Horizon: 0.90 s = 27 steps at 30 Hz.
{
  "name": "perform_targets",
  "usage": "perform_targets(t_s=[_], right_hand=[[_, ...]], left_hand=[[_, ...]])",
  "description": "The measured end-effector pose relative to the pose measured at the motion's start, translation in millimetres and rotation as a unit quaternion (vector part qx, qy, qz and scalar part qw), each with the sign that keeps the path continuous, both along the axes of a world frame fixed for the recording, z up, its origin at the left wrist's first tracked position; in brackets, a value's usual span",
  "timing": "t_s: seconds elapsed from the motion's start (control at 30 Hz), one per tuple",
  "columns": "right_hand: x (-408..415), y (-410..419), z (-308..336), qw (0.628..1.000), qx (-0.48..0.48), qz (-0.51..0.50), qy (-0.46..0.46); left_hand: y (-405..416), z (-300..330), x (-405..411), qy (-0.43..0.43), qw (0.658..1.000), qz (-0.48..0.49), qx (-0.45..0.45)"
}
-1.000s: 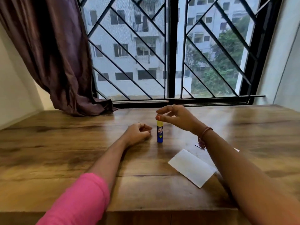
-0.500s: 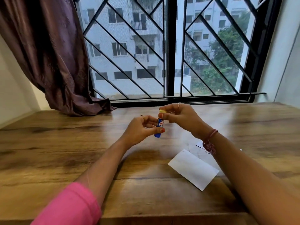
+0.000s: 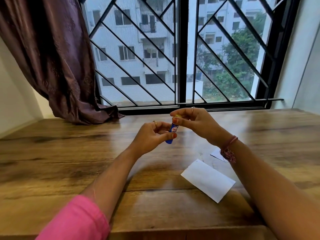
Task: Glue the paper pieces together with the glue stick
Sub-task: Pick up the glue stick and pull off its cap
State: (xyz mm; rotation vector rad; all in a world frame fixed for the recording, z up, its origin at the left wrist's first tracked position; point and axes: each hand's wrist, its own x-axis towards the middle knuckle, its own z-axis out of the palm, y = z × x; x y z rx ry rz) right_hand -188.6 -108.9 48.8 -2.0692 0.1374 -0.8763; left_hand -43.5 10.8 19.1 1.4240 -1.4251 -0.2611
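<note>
The left hand [image 3: 152, 134] is pinching the blue body of the small blue plastic glue stick with a yellow cap [image 3: 172, 130], which is being held up in the air above the brown wooden table [image 3: 52, 161], near its far side. The right hand [image 3: 194, 122] is pinching the yellow cap at the top. The stick is looking light, hard and a bit smooth, so holding the body tight and pulling the cap is seeming best. To the right, the thin white paper pieces [image 3: 207, 181] are lying flat on the table, well apart from the near edge. They are probably bending easily. Lots of bare wood is showing on the left for moving.
</note>
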Motion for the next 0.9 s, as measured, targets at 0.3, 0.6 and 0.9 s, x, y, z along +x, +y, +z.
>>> perform_targets(t_s=[0.3, 0.6, 0.9], right_hand=[[-7.5, -6.6, 1.8, 0.995, 0.036, 0.086, 0.018], [-2.5, -5.8, 3.3, 0.992, 0.086, -0.022, -0.093], [12.5, -16.9, -23.6, 0.975, -0.112, -0.14, 0.128]], left_hand=[[-2.4, -3.5, 5.2, -0.038, 0.999, -0.014, 0.015], [-1.6, -5.6, 11.0, -0.046, 0.998, 0.042, 0.015], [-2.8, -4.8, 16.7, 0.096, 0.991, 0.088, -0.042]])
